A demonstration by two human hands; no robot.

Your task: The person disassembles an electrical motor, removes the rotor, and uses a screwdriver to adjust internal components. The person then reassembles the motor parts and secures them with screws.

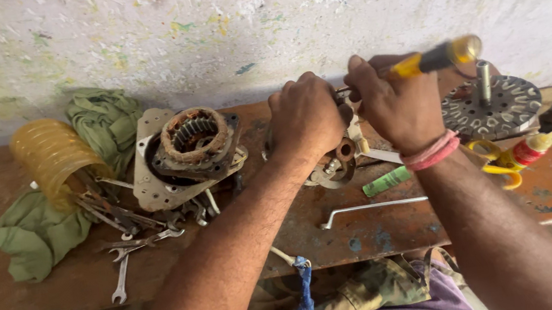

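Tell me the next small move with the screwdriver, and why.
Probably keep the left hand pressing down and turn the screwdriver gently. The right hand grips its yellow handle, tip hidden behind the left hand over the small metal part, which lies loose on the board.

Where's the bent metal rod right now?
The bent rod lies on the rusty bench, centre-right, just below the green tube and between the person's forearms.

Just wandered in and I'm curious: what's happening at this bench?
A person is working on a small metal part on a rusty workbench. The left hand steadies it while the right hand grips a yellow-handled screwdriver. A motor stator, spanners and a green rag lie to the left.
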